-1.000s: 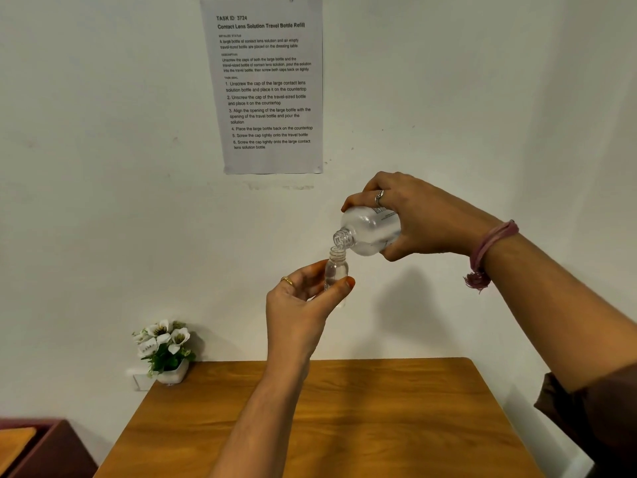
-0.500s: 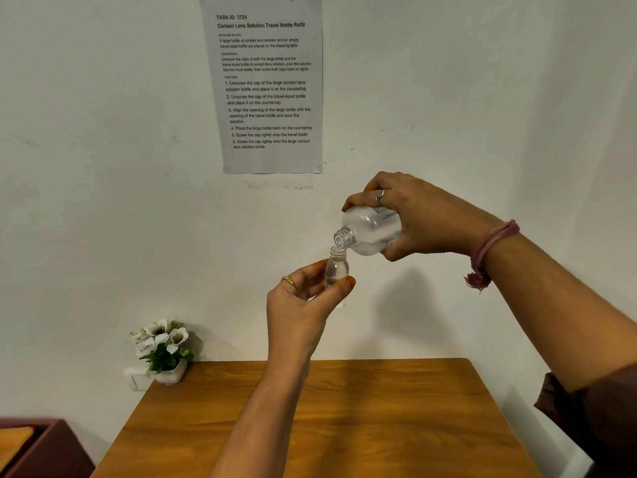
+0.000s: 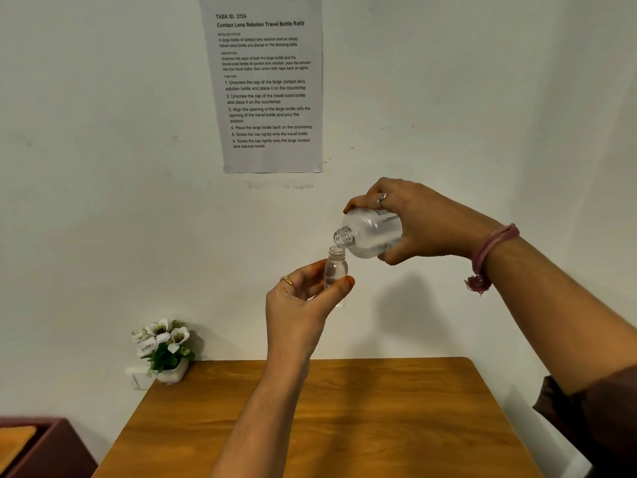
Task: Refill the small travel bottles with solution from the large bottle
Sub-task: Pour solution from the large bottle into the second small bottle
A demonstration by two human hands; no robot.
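My left hand point(image 3: 303, 305) holds a small clear travel bottle point(image 3: 336, 269) upright between thumb and fingers, well above the table; its cap is off and clear liquid shows inside. My right hand point(image 3: 420, 222) grips the large clear bottle point(image 3: 372, 232), tipped down to the left with no cap on. The large bottle's open neck sits just above the small bottle's mouth, nearly touching it. Both bottles are held in front of the white wall. The lower part of the small bottle is hidden behind my left thumb.
A wooden table point(image 3: 344, 426) lies below my hands. A small white pot of white flowers point(image 3: 165, 350) stands at its back left corner. A printed instruction sheet point(image 3: 269, 84) hangs on the wall. A dark red piece of furniture point(image 3: 41, 450) sits at the lower left.
Both hands and both bottles stay almost still. The large bottle keeps its tilt over the small bottle's mouth.
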